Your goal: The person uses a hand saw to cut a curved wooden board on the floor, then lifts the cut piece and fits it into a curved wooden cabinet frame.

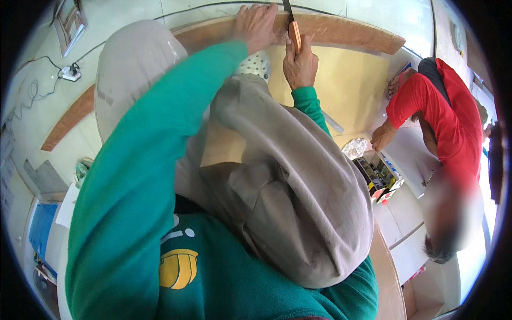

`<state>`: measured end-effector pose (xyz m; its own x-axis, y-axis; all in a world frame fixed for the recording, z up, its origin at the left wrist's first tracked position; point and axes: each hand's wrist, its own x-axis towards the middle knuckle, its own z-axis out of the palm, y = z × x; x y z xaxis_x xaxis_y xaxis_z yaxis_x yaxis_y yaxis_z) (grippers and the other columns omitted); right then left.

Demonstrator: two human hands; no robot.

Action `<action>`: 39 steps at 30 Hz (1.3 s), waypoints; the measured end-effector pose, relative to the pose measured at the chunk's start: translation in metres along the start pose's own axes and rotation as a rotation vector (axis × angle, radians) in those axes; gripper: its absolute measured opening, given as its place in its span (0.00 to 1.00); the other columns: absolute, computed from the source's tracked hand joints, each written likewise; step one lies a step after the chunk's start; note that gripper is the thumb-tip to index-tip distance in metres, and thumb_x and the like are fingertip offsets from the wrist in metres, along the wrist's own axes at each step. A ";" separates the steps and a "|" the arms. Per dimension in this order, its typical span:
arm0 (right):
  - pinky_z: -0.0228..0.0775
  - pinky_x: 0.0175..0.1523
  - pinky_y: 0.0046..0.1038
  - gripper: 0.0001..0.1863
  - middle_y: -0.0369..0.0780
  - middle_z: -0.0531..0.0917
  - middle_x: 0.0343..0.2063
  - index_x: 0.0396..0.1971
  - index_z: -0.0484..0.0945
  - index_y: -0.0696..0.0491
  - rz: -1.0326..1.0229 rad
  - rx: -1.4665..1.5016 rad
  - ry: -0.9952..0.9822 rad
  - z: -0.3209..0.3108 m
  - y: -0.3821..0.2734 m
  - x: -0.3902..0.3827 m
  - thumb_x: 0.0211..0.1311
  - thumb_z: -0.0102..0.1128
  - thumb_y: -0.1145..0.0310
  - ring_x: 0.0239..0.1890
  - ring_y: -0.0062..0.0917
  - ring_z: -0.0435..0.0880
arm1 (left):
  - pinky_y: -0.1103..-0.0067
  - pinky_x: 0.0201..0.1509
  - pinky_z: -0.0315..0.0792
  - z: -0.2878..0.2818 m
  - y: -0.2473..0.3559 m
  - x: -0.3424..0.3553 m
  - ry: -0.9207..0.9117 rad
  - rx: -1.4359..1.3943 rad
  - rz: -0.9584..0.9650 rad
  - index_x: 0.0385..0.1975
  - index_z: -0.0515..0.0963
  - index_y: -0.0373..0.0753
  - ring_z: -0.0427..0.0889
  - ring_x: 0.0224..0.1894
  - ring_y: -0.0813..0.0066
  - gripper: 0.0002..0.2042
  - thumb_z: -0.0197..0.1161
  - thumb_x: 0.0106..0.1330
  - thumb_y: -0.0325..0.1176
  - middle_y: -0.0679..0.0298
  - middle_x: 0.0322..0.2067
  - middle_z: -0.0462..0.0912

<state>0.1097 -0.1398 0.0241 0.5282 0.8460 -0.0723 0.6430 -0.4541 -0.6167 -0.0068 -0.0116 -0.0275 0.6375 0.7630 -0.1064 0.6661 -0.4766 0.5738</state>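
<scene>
Largest first: the wearer's green sweater (136, 154) and grey-brown trousers (304, 197), knees raised, fill the centre and lower frame. A second person (458, 122), in red, is bent over at the right of the frame.

Yellow panel (341, 74), upper centre to right, lies below the wooden board (346, 33). Board spans the upper frame, its edges bowed (the fisheye lens bends straight lines), right end at upper right. A similar brown wooden strip (66, 118) shows at left, beyond the knee; cannot tell whether it is the same piece.

Open box (377, 178) of black and yellow items, right of centre.

Left hand (257, 25), top centre: lies on the board, fingers bent over toward its upper edge; cannot tell whether they grip or only press.

Right hand (300, 66), just right of it: fingers closed around the orange-brown handle of a bladed hand tool (295, 33). Dark blade crosses the board's upper edge and leaves at the top of the frame; teeth not discernible.

Smallest: white socket block (70, 73) with plug and cable, upper left.
</scene>
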 end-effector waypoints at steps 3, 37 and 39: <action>0.72 0.32 0.53 0.11 0.55 0.83 0.24 0.47 0.75 0.50 -0.009 -0.023 -0.032 -0.022 0.034 -0.069 0.80 0.61 0.59 0.31 0.60 0.85 | 0.47 0.80 0.55 0.002 -0.001 0.003 -0.021 -0.041 -0.012 0.76 0.65 0.32 0.69 0.72 0.44 0.43 0.75 0.62 0.41 0.43 0.69 0.74; 0.72 0.31 0.55 0.11 0.55 0.83 0.22 0.46 0.75 0.50 -0.056 -0.013 0.021 0.005 0.014 -0.002 0.77 0.64 0.60 0.29 0.59 0.85 | 0.46 0.83 0.48 0.004 0.002 0.001 -0.071 -0.058 -0.066 0.78 0.62 0.31 0.62 0.78 0.41 0.39 0.68 0.68 0.36 0.42 0.75 0.68; 0.72 0.31 0.54 0.11 0.54 0.84 0.23 0.47 0.75 0.50 -0.072 -0.028 0.007 -0.015 0.035 -0.053 0.78 0.64 0.60 0.30 0.59 0.85 | 0.46 0.83 0.48 0.003 0.002 0.002 -0.079 -0.067 -0.065 0.78 0.62 0.31 0.62 0.78 0.41 0.40 0.69 0.67 0.37 0.42 0.75 0.68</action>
<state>0.1124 -0.2052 0.0177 0.4841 0.8747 -0.0227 0.6947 -0.4000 -0.5978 -0.0028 -0.0120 -0.0292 0.6238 0.7535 -0.2075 0.6818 -0.3948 0.6159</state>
